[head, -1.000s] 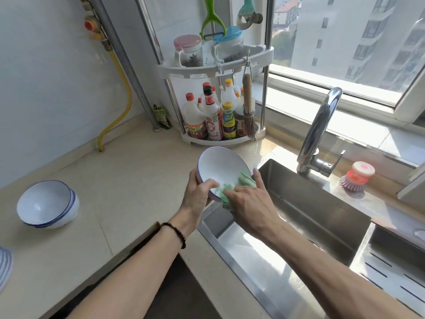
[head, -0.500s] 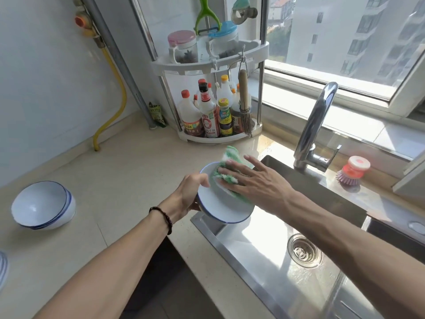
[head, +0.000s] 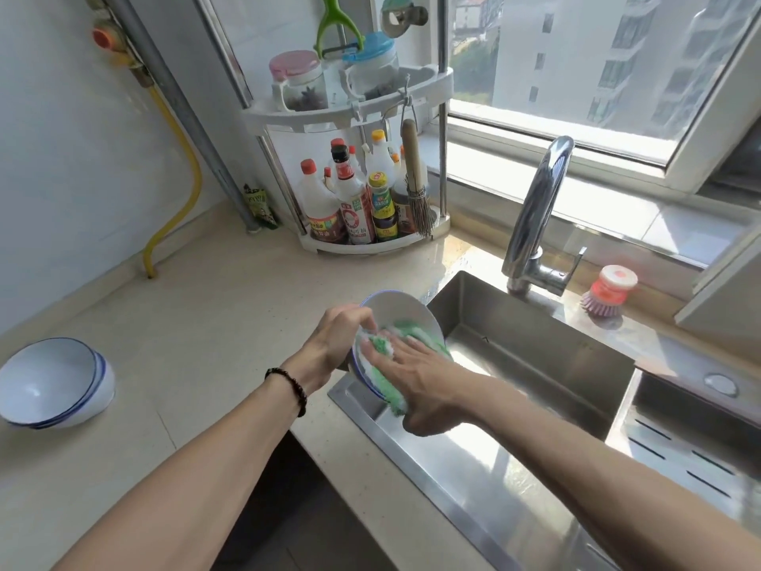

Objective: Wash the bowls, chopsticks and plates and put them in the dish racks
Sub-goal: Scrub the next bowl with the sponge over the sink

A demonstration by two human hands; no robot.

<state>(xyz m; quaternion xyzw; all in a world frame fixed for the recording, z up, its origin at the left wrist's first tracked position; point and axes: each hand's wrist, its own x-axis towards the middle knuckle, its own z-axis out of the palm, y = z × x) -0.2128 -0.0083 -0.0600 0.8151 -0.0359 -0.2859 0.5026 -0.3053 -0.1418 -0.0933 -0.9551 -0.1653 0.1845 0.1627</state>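
Nearest, two bare forearms reach over the front edge of a stainless steel sink (head: 514,356). The left hand (head: 333,344) grips the rim of one white, blue-rimmed ceramic bowl (head: 399,313), tilted so its opening faces right towards the right hand (head: 424,377). That hand's straight fingers press one green-and-white sponge cloth (head: 385,344) into the bowl. Well to the left, two more stacked white bowls (head: 53,381) lie tipped on the beige counter (head: 206,323). Farther back stands one chrome tap (head: 535,212).

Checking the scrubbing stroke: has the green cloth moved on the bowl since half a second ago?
Yes. The green cloth has slid from the bowl's upper rim, nearest the faucet, down toward its lower edge.
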